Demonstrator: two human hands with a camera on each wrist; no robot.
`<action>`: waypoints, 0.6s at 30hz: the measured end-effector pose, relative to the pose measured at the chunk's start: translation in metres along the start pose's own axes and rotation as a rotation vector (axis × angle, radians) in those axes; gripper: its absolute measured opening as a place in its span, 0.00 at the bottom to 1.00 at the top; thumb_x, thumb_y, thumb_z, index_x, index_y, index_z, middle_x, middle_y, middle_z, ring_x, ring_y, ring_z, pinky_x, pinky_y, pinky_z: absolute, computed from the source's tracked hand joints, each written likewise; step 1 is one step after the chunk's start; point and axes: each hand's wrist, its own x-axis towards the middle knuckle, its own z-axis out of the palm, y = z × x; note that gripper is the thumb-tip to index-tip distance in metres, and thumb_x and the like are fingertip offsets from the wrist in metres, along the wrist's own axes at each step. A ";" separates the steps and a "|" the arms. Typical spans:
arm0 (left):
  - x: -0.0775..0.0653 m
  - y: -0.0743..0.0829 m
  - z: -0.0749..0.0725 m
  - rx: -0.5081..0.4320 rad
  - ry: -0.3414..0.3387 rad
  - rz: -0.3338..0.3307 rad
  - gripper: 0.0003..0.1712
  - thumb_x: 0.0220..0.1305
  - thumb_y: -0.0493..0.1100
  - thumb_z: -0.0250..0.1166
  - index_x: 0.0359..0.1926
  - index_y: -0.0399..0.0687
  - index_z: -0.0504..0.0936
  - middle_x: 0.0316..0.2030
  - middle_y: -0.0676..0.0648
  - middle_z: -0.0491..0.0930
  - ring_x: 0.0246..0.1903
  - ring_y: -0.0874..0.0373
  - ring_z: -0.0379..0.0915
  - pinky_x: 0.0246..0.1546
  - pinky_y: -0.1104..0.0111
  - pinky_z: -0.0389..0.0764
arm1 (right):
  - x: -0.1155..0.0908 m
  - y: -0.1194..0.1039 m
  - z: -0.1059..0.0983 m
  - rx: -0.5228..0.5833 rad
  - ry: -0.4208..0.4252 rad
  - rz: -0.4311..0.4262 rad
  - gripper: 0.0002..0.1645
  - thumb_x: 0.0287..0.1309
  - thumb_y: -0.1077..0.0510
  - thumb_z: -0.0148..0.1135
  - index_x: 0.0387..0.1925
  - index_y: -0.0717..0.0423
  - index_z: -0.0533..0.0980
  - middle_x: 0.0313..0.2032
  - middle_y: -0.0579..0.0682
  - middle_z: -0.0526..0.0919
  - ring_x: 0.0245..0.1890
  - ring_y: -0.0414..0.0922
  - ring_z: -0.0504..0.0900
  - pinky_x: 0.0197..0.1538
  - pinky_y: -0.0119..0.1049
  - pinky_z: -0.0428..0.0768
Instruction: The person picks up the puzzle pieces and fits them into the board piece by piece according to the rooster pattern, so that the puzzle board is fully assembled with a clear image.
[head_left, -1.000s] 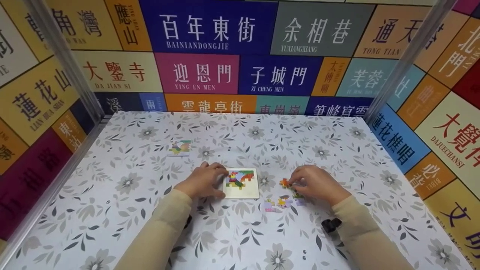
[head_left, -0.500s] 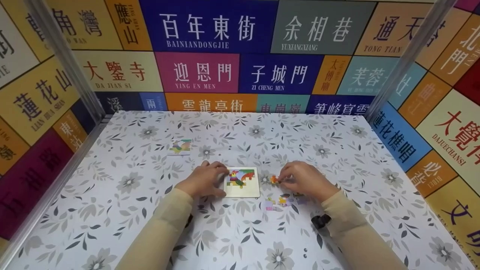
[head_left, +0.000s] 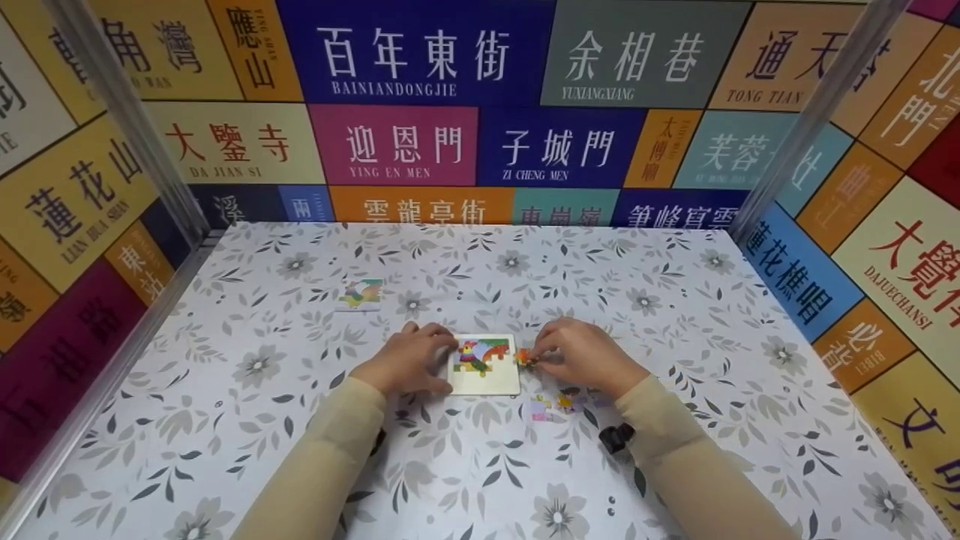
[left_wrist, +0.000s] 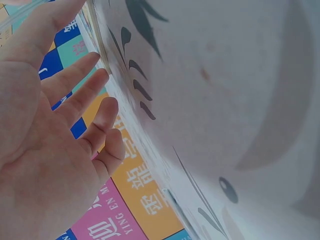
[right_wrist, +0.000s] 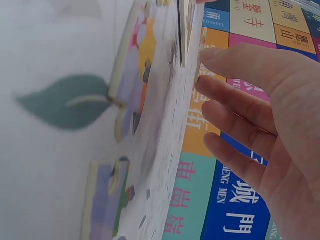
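My right hand (head_left: 589, 358) pinches a small orange jigsaw piece (head_left: 523, 358) between thumb and fingers, at the right edge of a pale puzzle tray (head_left: 501, 381). In the right wrist view that piece (right_wrist: 203, 39) is a thin edge by the thumb tip. Joined pieces with a colourful bird (head_left: 474, 358) fill the tray's upper part; its lower part is bare. My left hand (head_left: 405, 361) rests at the tray's left side, thumb and fingers spread along the edge. The left wrist view shows relaxed fingers (left_wrist: 87, 95) beside the tray's rim (left_wrist: 98, 37).
Several loose jigsaw pieces (head_left: 541, 408) lie right of the tray, partly behind the right forearm; a purple one (right_wrist: 102, 200) shows close in the right wrist view. Farther back lies a bird picture (head_left: 361, 294). Sign-covered walls (head_left: 420, 52) enclose the flowered tabletop (head_left: 240, 420).
My right hand has moved left with the orange jigsaw piece, from beside the loose pieces to the tray's right edge. The left hand and the tray have stayed in place.
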 end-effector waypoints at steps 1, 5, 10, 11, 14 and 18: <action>-0.001 0.000 0.000 0.005 0.002 0.005 0.39 0.53 0.52 0.80 0.66 0.51 0.79 0.68 0.49 0.73 0.62 0.44 0.66 0.63 0.49 0.70 | 0.001 -0.001 0.001 0.001 0.001 -0.003 0.06 0.58 0.56 0.75 0.38 0.48 0.91 0.42 0.46 0.88 0.43 0.46 0.85 0.49 0.45 0.84; -0.002 0.000 -0.001 0.024 0.008 0.007 0.39 0.53 0.52 0.80 0.66 0.50 0.79 0.68 0.48 0.73 0.61 0.42 0.67 0.63 0.48 0.72 | 0.006 -0.005 0.005 -0.011 -0.017 0.005 0.08 0.57 0.55 0.75 0.40 0.46 0.91 0.43 0.44 0.88 0.44 0.45 0.85 0.49 0.44 0.84; -0.001 0.001 -0.002 0.038 -0.017 -0.029 0.39 0.55 0.55 0.80 0.67 0.53 0.79 0.69 0.49 0.72 0.63 0.45 0.67 0.65 0.51 0.71 | 0.014 -0.009 0.009 -0.004 -0.038 -0.006 0.08 0.58 0.55 0.74 0.40 0.45 0.91 0.42 0.44 0.88 0.45 0.44 0.84 0.51 0.44 0.83; 0.000 0.001 -0.002 0.038 -0.021 -0.032 0.39 0.55 0.55 0.80 0.67 0.54 0.79 0.69 0.49 0.72 0.63 0.45 0.67 0.65 0.51 0.71 | 0.015 -0.010 0.009 -0.001 -0.040 -0.013 0.08 0.58 0.55 0.74 0.40 0.45 0.91 0.42 0.44 0.88 0.44 0.44 0.84 0.51 0.43 0.83; 0.000 0.002 -0.002 0.035 -0.032 -0.041 0.39 0.55 0.55 0.79 0.67 0.54 0.79 0.70 0.50 0.72 0.63 0.46 0.66 0.66 0.52 0.70 | 0.019 -0.013 0.011 0.000 -0.039 -0.046 0.08 0.58 0.56 0.74 0.40 0.45 0.91 0.41 0.44 0.88 0.43 0.44 0.84 0.50 0.43 0.83; 0.001 0.003 0.000 0.027 -0.039 -0.053 0.40 0.54 0.55 0.80 0.68 0.55 0.78 0.70 0.51 0.72 0.63 0.47 0.66 0.66 0.52 0.70 | 0.023 -0.016 0.013 0.005 -0.037 -0.069 0.08 0.58 0.57 0.74 0.40 0.45 0.91 0.40 0.43 0.87 0.41 0.42 0.84 0.48 0.42 0.83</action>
